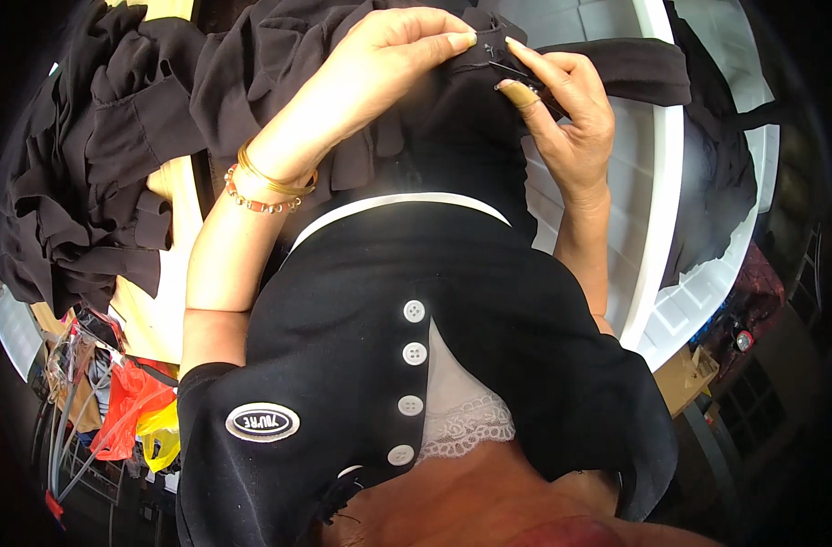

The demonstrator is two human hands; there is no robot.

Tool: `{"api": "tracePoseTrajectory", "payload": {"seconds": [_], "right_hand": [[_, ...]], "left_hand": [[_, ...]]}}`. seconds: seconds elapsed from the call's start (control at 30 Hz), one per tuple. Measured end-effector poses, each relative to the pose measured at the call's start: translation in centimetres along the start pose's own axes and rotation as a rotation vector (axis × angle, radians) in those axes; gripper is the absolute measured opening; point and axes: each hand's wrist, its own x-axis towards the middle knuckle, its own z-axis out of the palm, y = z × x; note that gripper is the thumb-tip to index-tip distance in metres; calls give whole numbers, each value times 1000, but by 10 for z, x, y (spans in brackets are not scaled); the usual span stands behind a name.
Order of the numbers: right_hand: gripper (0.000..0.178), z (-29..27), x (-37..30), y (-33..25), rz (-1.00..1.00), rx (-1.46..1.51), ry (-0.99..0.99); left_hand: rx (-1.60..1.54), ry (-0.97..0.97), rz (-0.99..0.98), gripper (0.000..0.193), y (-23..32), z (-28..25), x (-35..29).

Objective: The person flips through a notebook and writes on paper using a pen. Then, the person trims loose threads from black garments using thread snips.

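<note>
A dark, nearly black garment [425, 109] lies across my lap, with a stitched band [482, 60] at its far end. My left hand [407, 44] pinches the edge of this band between thumb and fingertips. Just right of it, my right hand [569, 109] is curled with thumb and index finger around a thin, needle-like piece [512, 69] against the cloth. The thumb wears a tan wrap [521, 94]. Small dark marks, perhaps thread or a fastener, show on the band; they are too small to tell. A loose dark strap [630, 71] runs off to the right.
More dark garments [79, 155] are heaped at left over a pale wooden surface [165, 301]. A white plastic bin [657, 182] stands at right, with dark cloth [712, 173] beyond its rim. Red bags [129, 410] and yellow bags [161, 433] hang at lower left.
</note>
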Motion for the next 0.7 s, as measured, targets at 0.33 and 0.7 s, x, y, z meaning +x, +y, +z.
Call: {"api": "tracePoseTrajectory", "payload": {"seconds": [0.33, 0.7], "right_hand": [[34, 2, 4, 1, -39, 24, 7], [27, 2, 5, -1, 20, 128, 24]], "left_hand": [[1, -36, 40, 24, -3, 1, 0], [152, -58, 20, 25, 7, 5, 1]]}}
